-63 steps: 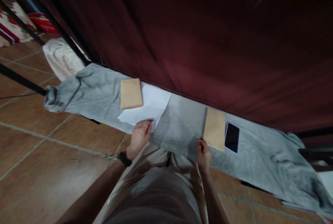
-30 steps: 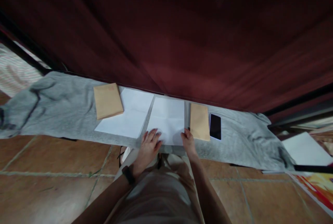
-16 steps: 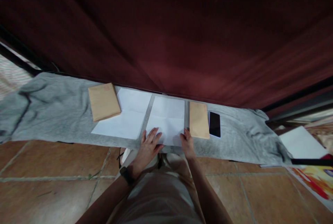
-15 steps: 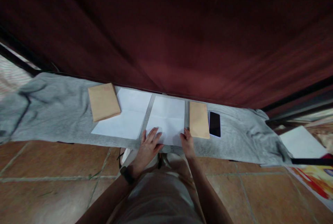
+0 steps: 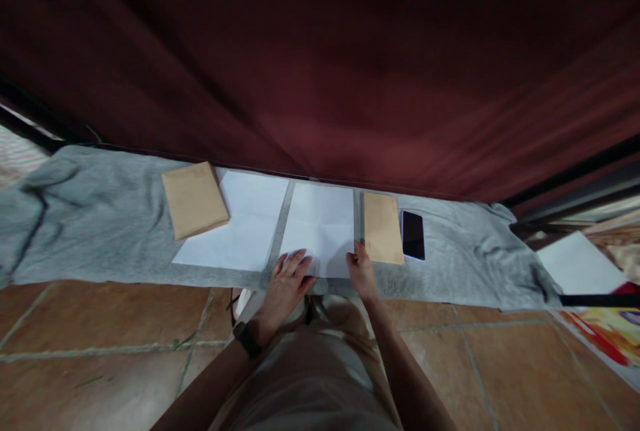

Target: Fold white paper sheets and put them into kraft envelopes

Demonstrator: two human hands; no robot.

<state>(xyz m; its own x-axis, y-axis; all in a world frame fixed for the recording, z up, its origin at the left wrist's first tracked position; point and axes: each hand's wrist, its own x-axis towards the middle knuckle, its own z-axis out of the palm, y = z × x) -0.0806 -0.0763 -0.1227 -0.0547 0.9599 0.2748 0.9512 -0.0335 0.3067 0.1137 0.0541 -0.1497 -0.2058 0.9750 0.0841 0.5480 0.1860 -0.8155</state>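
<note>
A white sheet of paper (image 5: 323,211) with a faint crosswise crease lies flat in front of me on the grey cloth. My left hand (image 5: 290,277) rests on its near left corner, fingers stretched out and holding nothing. At the sheet's near right edge, my right hand (image 5: 361,271) is closed, with thumb and bent fingers at the paper's edge. More white paper (image 5: 240,224) lies to the left, partly under a stack of brown envelopes (image 5: 195,201). Just beyond my right hand is another brown envelope (image 5: 383,227).
A phone (image 5: 413,235) lies face up right of the envelope. The grey cloth (image 5: 465,251) covers a narrow surface against a dark red fabric (image 5: 320,84). At far right are a white board-like sheet (image 5: 580,264) and a colourful printed sheet (image 5: 605,344). Tiled floor (image 5: 125,317) lies below.
The view has shifted slightly. My left hand stays flat on the sheet's corner. The fingers of my right hand have moved a little at the sheet's right edge.
</note>
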